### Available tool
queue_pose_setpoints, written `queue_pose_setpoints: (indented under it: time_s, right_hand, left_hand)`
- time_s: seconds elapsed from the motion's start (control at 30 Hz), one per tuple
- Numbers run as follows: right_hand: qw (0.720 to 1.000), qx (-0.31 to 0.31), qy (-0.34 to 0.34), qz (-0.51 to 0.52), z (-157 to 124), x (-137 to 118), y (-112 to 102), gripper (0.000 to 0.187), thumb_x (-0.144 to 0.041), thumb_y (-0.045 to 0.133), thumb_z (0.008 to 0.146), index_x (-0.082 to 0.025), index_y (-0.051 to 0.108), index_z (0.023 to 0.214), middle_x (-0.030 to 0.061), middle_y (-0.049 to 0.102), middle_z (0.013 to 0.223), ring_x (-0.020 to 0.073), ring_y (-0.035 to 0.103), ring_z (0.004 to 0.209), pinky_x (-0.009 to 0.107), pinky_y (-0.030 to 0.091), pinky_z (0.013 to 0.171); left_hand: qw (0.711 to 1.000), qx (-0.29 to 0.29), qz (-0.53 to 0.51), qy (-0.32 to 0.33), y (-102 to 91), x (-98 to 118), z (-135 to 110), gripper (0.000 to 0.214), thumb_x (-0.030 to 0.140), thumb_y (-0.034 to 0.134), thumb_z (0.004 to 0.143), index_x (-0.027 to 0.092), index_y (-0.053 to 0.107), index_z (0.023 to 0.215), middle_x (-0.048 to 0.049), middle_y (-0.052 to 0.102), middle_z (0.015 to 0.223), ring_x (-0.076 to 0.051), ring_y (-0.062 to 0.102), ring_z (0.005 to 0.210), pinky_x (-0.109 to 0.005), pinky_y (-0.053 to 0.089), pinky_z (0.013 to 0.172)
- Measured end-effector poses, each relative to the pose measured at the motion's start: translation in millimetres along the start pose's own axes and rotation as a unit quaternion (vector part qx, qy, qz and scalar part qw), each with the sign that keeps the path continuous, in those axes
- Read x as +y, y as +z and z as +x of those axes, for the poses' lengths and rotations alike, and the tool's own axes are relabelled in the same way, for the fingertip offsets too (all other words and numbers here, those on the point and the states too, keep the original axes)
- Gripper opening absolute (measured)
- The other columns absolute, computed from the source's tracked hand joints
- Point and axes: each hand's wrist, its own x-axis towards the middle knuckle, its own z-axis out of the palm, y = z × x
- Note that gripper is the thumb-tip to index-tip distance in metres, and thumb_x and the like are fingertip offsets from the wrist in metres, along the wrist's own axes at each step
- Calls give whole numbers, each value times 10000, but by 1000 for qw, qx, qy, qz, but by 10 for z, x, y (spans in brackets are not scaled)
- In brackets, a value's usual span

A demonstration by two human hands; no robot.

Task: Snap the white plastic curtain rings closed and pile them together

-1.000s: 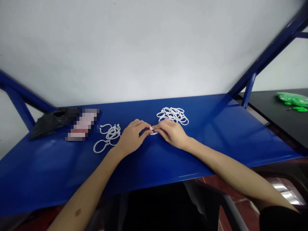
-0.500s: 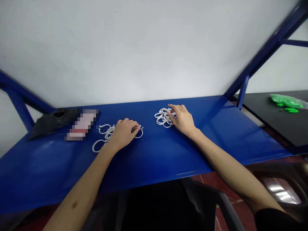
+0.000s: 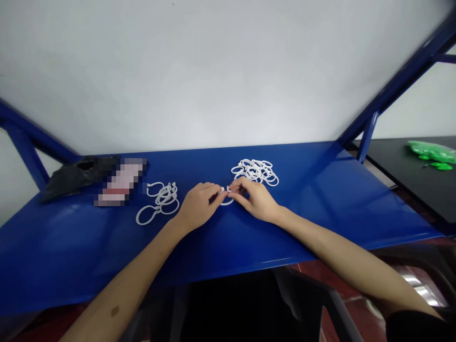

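Left hand: The person's left hand (image 3: 197, 207) rested knuckles-up near the middle of the blue table (image 3: 320, 209), its fingers curled in and its fingertips pinched on the left end of a white ring (image 3: 228, 203).
Right hand: The right hand (image 3: 258, 199) met it from the other side, thumb and forefinger closed on the same ring's right end and the other fingers loosely bent.
White ring: It sat between the two hands, low over the tabletop. Only its lower arc and two small ends showed past the fingertips, and whether it touched the surface could not be told.
Loose pile: A heap of white rings (image 3: 255, 171) lay just behind the right hand, toward the wall.
Second cluster: A smaller group of rings (image 3: 159, 202) lay to the left of the left hand, one larger loop nearest the table's front edge.
Far left: A crumpled black bag (image 3: 71, 176) lay by the wall, beside a pixelated flat object (image 3: 119, 183).
Far right: Green pieces (image 3: 432, 153) sat on a separate black table (image 3: 399, 166) beyond a blue frame strut (image 3: 366, 130).
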Motion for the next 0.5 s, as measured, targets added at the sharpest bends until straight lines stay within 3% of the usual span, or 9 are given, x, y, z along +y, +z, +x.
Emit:
queue_pose_setpoints:
  time_s: [0.2, 0.33, 0.43, 0.5]
  right_hand:
    - [999, 36, -13, 6, -2, 29, -5, 99, -303, 589, 986, -206, 600, 969, 25, 686, 887, 139, 635, 768, 276, 514, 701]
    - [997, 69, -20, 42, -15, -18, 40, 136, -333, 616, 973, -210, 600, 1029, 29, 699, 923, 140, 664, 805, 269, 540, 710]
    - [997, 69, -20, 42, -28, -43, 45, 220, -371, 651, 946, -210, 582, 1079, 43, 699, 947, 154, 679, 840, 291, 561, 739]
    - [997, 65, -20, 36, -36, -52, 39, 276, -390, 674, 926, -211, 570, 1107, 47, 704, 952, 162, 685, 852, 307, 570, 764]
  left_hand:
    - [985, -66, -143, -69, -83, 49, 29, 326, 396, 487, 1000, 193, 598, 770, 35, 609, 691, -114, 540, 637, -253, 385, 628]
    - [965, -100, -209, -127, -129, 49, 44, 254, 392, 524, 967, 201, 642, 849, 39, 662, 692, -119, 581, 618, -248, 401, 603]
    - [958, -60, -236, -150, -118, 32, 40, 234, 356, 503, 968, 207, 672, 903, 23, 723, 756, -129, 647, 658, -245, 452, 643]
    - [970, -13, -186, -155, -94, 25, 32, 227, 341, 509, 967, 211, 685, 909, 14, 748, 782, -135, 671, 666, -245, 459, 647]
